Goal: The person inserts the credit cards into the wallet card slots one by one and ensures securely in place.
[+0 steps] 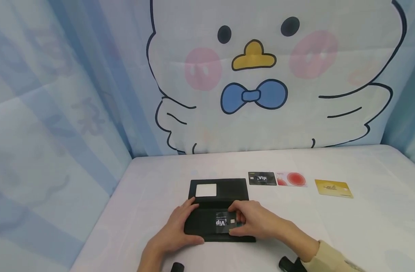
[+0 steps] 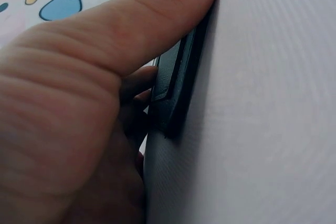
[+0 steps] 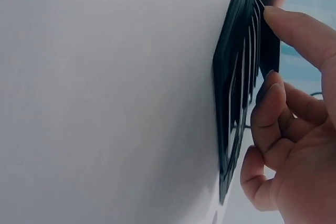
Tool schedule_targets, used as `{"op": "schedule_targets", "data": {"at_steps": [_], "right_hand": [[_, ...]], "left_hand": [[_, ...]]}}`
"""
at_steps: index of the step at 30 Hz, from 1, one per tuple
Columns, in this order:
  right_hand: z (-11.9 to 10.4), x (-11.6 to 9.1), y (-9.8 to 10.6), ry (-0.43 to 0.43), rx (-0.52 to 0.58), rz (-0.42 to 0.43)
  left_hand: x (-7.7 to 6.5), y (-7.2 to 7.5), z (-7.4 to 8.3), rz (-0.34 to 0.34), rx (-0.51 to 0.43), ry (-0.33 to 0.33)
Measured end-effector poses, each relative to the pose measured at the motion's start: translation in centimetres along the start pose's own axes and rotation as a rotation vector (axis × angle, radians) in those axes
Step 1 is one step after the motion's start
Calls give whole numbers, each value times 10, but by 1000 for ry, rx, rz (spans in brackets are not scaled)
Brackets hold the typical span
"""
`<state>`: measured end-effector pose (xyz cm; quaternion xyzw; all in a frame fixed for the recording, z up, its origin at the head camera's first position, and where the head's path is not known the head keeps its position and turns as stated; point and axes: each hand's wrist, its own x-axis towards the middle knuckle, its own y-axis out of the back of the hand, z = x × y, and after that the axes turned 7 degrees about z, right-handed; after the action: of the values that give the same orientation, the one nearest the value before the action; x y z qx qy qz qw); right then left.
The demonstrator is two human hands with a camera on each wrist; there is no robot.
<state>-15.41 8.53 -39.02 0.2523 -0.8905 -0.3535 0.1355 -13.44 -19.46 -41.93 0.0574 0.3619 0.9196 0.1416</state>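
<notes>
A black wallet (image 1: 207,215) lies unfolded on the table, its two panels one above the other. On the lower panel is a dark card (image 1: 222,223) with upside-down "Vip" lettering and a chip. My right hand (image 1: 256,221) pinches this card's right end between thumb and fingers. Whether the card's left end sits inside a pocket, I cannot tell. My left hand (image 1: 176,226) rests along the wallet's left side, fingers near the fold and thumb by the front edge. In the right wrist view, several thin pale edges show stacked along the wallet (image 3: 236,93).
Behind the wallet to the right lie a black "Vip" card (image 1: 262,178), a pink-and-red card (image 1: 292,179) and a gold card (image 1: 334,188). A white rectangle (image 1: 205,190) shows on the upper panel. Cartoon-printed curtains (image 1: 255,128) stand behind the white tabletop (image 1: 363,230).
</notes>
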Motion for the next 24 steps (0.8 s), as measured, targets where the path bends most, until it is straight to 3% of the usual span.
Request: {"op": "schedule_targets", "data": {"at_steps": [9,24], "right_hand": [[-8,2,-4,-23,-90,12],[-2,3,-1,29,-58,20]], "left_hand": [[1,1,-2,2,14,1],[0,0,-1,7,6,0]]}}
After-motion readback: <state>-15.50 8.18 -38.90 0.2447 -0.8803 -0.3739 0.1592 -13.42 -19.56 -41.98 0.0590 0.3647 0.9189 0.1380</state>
